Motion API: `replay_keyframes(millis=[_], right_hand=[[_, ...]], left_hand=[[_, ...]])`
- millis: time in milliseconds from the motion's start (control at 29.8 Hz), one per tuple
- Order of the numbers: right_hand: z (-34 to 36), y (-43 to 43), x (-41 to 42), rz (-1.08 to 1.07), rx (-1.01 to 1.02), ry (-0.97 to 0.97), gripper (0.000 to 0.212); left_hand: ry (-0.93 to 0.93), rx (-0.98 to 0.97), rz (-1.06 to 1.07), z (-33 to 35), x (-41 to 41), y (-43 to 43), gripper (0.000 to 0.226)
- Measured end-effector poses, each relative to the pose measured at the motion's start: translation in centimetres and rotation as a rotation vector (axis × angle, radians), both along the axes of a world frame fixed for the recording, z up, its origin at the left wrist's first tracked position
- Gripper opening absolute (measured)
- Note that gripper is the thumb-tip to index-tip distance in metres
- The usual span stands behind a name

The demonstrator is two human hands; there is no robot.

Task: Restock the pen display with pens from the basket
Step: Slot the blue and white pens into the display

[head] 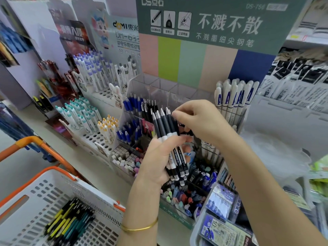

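Note:
My left hand [159, 157] grips a bundle of several black-and-white pens [165, 126], tips pointing up, in front of the clear acrylic pen display [159, 86]. My right hand [198, 121] reaches over from the right and pinches one pen of the bundle near its upper end. The display's compartments behind hold blue and black pens [140, 105] on the left and white pens with blue lettering [234, 96] on the right. At the lower left stands the white basket with orange rim [40, 189], with several yellow, teal and black pens [69, 221] lying in it.
White cardboard stands with rows of capped pens [92, 71] fill the shelf to the left. Trays of erasers [124, 158] and mixed small pens [182, 196] sit below the display. Packaged refills [220, 221] lie at the lower right, hanging packets [298, 80] at the far right.

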State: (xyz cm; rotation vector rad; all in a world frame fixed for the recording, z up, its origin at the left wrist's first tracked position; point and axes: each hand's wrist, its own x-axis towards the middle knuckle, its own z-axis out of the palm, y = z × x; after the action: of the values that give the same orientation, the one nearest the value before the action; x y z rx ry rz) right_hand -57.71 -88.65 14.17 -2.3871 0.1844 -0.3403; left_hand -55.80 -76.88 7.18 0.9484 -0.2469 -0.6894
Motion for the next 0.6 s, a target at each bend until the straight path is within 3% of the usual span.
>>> replay_keyframes(millis=[168, 269, 403, 504, 604], right_hand=[[-0.2, -0.2, 0.0, 0.021, 0.225, 0.102, 0.007], [-0.2, -0.4, 0.0, 0.001, 0.285, 0.058, 0.006], [-0.3, -0.6, 0.2, -0.092, 0.276, -0.114, 0.015], [0.5, -0.9, 0.2, -0.235, 0.315, -0.358, 0.022], [1.0, -1.0, 0.0, -0.318, 0.195, -0.516, 0.012]], left_hand=[[0.008, 0.025, 0.008, 0.4, -0.3, 0.2, 0.025], [0.057, 0.006, 0.020, 1.0, -0.5, 0.2, 0.016], [0.191, -0.050, 0.174, 0.8, 0.3, 0.4, 0.009], [0.163, 0.011, 0.246, 0.6, 0.5, 0.7, 0.010], [0.142, 0.095, 0.318, 0.3, 0.6, 0.8, 0.021]])
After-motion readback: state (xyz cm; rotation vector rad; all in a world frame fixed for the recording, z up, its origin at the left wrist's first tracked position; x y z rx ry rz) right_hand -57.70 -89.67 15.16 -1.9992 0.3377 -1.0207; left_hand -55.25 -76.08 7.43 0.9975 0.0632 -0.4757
